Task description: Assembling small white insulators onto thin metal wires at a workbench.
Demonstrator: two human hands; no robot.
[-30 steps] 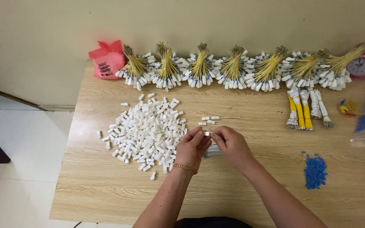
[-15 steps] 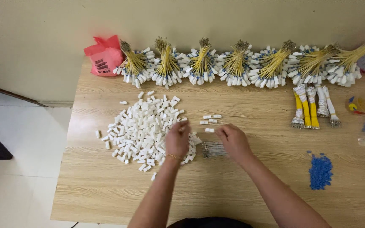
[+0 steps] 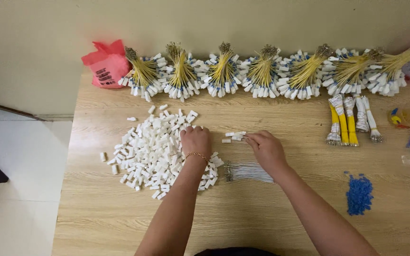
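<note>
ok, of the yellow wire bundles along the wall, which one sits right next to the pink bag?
The leftmost bundle. Its white connector ends lie against the pink bag at the table's back left corner; the other bundles fan out in a row to its right, farther from the bag.

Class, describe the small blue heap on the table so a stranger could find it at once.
Start at the wooden table and go to its right side, nearer the person than the yellow wire bundles. There lies the blue heap, beyond the right hand. It alone is a loose pile of tiny blue bits.
</note>
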